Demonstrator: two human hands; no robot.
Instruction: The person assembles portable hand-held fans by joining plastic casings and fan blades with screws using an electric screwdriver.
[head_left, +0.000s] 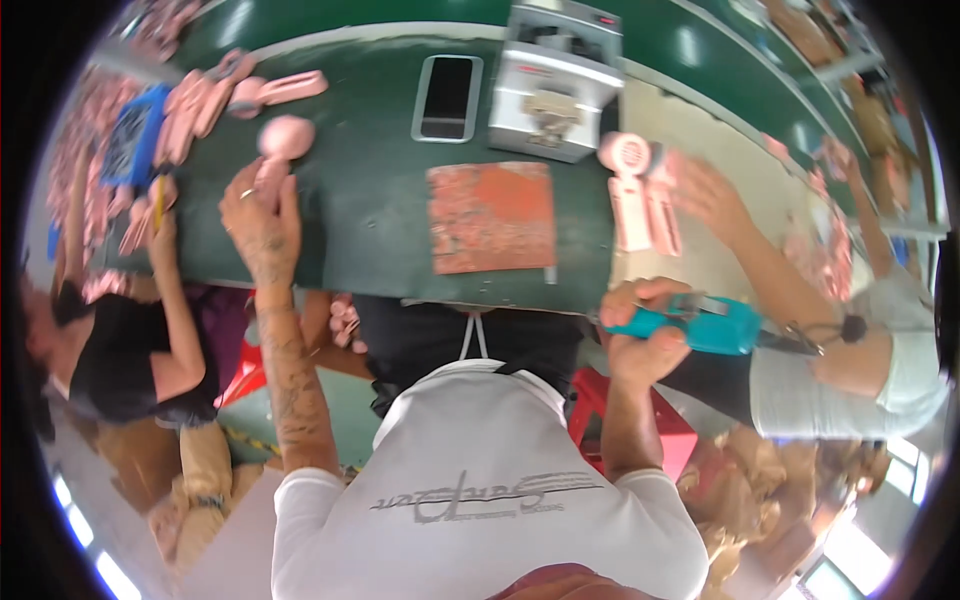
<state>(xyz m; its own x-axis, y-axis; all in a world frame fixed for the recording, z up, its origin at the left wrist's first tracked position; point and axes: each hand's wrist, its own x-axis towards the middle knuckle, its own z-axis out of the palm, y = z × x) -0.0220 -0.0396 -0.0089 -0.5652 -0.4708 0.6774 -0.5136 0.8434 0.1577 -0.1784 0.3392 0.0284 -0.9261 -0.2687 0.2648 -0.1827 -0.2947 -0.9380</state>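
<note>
At the left of the green table, my left hand [262,218] is closed around the handle of a pink handheld fan [287,137], its round head pointing away from me. My right hand [645,328] grips a teal handheld power tool [735,325] just off the table's near edge, at the right. The tool lies roughly sideways, its narrow end to the left; its tip is hard to make out. Another pink fan [292,87] rests beyond my left hand. Pink fan parts [630,205] lie at the right, touched by a co-worker's blurred hand [705,195].
A worn orange-red mat [490,217] lies mid-table. Behind it are a phone [447,97] and a grey-white benchtop machine [555,85]. A blue bin [135,135] and heaped pink parts stand far left, by another worker. A red stool [660,425] is below the table.
</note>
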